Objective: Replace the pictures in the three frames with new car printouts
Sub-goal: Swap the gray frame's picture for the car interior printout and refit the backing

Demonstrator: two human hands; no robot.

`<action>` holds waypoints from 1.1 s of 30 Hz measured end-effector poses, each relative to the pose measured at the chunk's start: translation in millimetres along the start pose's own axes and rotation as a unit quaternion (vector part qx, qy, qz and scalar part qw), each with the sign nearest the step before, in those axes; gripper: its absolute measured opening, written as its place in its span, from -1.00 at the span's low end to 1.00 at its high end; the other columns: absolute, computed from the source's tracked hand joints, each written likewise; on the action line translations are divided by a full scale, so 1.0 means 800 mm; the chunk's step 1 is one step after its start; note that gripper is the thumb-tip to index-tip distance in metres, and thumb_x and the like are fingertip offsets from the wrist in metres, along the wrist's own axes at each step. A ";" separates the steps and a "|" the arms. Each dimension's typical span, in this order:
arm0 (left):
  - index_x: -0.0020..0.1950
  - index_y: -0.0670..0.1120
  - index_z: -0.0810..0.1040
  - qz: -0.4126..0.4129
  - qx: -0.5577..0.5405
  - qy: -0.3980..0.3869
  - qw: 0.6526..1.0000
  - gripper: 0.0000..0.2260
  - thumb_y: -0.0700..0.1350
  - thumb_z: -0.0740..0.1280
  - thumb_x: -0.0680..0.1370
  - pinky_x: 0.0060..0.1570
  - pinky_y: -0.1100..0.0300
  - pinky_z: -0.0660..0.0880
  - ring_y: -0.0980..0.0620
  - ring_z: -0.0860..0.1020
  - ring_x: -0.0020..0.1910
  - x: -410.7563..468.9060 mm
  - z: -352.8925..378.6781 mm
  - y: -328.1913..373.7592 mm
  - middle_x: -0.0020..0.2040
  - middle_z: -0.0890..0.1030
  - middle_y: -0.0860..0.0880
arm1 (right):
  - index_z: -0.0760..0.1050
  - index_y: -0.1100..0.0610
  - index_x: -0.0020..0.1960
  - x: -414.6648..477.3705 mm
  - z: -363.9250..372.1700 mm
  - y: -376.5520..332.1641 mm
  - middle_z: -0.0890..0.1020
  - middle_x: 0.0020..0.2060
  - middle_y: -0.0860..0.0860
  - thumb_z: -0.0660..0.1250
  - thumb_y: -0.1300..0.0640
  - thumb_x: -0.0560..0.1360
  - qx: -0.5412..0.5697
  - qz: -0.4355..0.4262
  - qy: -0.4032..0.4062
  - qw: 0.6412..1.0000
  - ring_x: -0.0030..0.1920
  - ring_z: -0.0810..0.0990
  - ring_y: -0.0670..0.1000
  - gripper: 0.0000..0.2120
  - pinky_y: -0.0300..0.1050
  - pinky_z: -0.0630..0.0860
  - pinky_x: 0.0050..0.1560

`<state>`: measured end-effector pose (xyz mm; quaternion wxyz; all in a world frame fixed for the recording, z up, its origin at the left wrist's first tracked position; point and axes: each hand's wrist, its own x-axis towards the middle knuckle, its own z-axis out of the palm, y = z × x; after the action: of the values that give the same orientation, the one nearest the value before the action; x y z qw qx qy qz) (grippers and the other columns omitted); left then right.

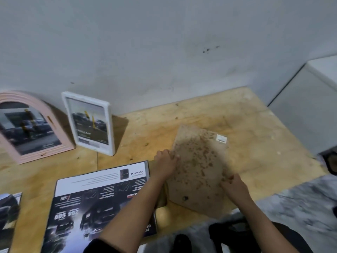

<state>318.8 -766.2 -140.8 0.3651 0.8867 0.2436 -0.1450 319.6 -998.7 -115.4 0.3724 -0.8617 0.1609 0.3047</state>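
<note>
A brown, stained backing board [198,167] with a small white sticker lies face down on the plywood table [246,125]; it looks like the back of a frame. My left hand [165,164] grips its left edge and my right hand [233,185] grips its lower right edge, fingers curled. A pink arched frame [31,125] and a white rectangular frame [91,123] stand against the wall at left, each showing a car picture. A large car printout [94,203] lies flat at front left, and another printout [9,216] pokes in at the left edge.
The grey wall runs right behind the table. A white box-like surface [313,99] stands at the right. A dark object [330,161] sits at the table's right edge. My lap shows below the front edge.
</note>
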 end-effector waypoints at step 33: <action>-0.08 -0.20 0.61 -0.140 -0.485 0.044 0.862 -0.86 -0.13 0.37 0.49 -0.31 0.20 0.50 -0.06 0.61 -0.21 -0.237 -0.229 -0.311 -0.17 0.65 -0.12 | 0.28 -0.06 -0.29 -0.126 0.186 -0.191 0.43 -0.35 -0.12 0.05 -0.34 0.50 -0.340 -0.389 -0.010 0.856 -0.28 0.43 -0.04 -0.61 -0.13 0.26 -0.40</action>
<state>40.6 -543.4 -75.5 0.7142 0.5591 0.4207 -0.0193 259.3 -781.2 -47.3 0.1464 -0.9239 -0.3049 0.1788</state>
